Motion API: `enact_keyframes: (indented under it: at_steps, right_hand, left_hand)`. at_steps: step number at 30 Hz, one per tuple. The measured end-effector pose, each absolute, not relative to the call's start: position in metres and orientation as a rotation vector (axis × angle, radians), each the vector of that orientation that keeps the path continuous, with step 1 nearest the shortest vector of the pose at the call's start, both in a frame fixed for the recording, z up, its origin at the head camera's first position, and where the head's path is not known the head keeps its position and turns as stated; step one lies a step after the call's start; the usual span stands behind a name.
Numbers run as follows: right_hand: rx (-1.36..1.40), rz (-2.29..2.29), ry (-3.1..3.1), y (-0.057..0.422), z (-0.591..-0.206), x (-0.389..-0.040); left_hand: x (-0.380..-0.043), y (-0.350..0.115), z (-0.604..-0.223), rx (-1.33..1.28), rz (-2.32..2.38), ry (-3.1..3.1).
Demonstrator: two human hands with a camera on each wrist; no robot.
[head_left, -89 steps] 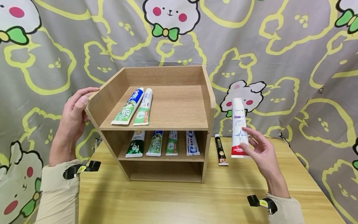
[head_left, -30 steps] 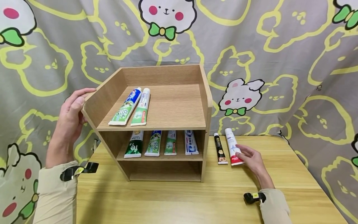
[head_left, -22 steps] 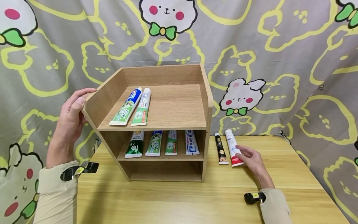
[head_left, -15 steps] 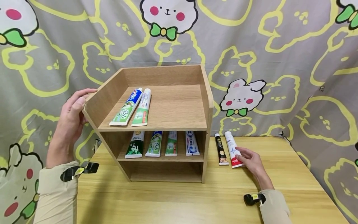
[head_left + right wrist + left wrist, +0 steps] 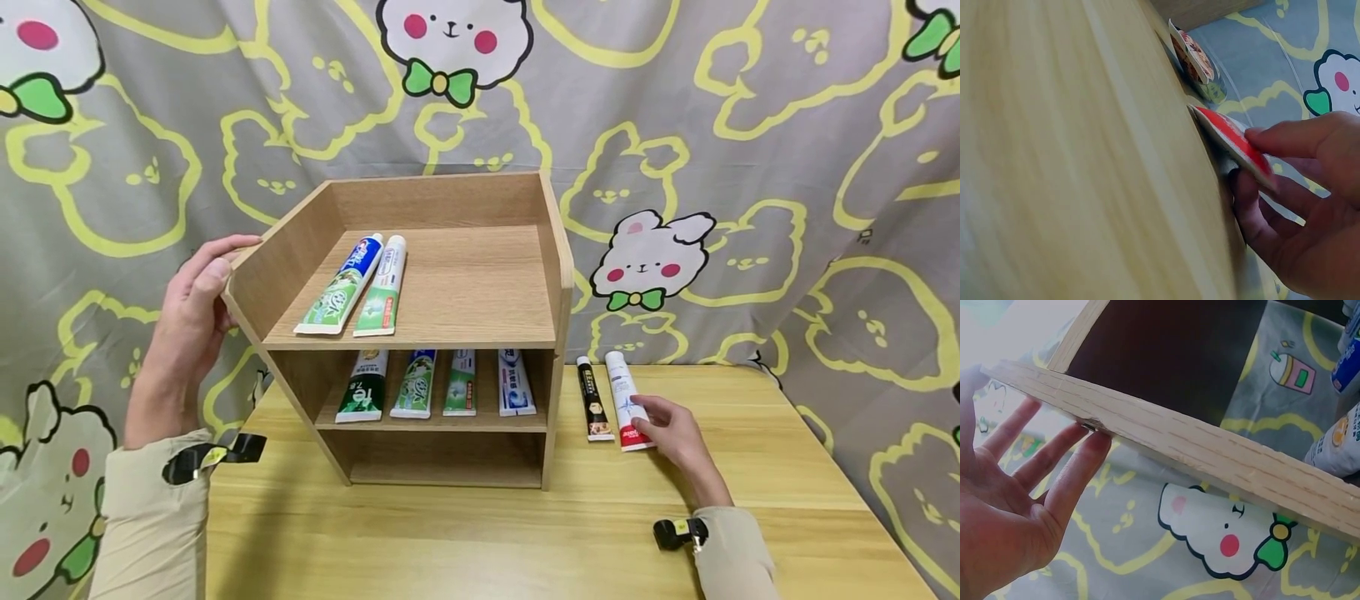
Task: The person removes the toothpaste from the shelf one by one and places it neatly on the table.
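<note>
White tube (image 5: 623, 390) on table (image 5: 480, 533), right of shelf (image 5: 472, 287), long axis roughly front-to-back; right hand (image 5: 672, 429), nearer, pinches its red front end. Left hand (image 5: 193, 312), fingers spread, touches shelf's left wall.

Left hand (image 5: 1016, 509) at left, straight fingers touching wooden board (image 5: 1169, 433); white tube (image 5: 1341, 442) far right; patterned curtain (image 5: 1129, 547) below
</note>
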State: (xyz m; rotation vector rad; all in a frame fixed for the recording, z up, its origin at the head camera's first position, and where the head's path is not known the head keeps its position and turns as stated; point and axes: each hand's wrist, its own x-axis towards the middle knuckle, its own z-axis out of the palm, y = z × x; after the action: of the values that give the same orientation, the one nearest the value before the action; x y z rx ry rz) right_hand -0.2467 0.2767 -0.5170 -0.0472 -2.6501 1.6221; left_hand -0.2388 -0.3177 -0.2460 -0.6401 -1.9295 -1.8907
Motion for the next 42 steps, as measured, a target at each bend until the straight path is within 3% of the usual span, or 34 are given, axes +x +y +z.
enact_keyframes:
  at_steps: [15, 28, 42]
  right_hand:
    - [-0.013, 1.352, -2.755, 0.278, -0.513, -0.244]
    - [-0.002, 1.44, -2.717, 0.28, -0.511, -0.241]
    - [0.111, 1.572, -2.496, 0.276, -0.467, -0.227]
  left_hand:
    - [-0.24, -0.317, -0.245, -0.638, -1.887, -1.932]
    - [-0.239, -0.314, -0.246, -0.589, -1.904, -1.895]
    - [-0.239, -0.314, -0.248, -0.612, -1.912, -1.848]
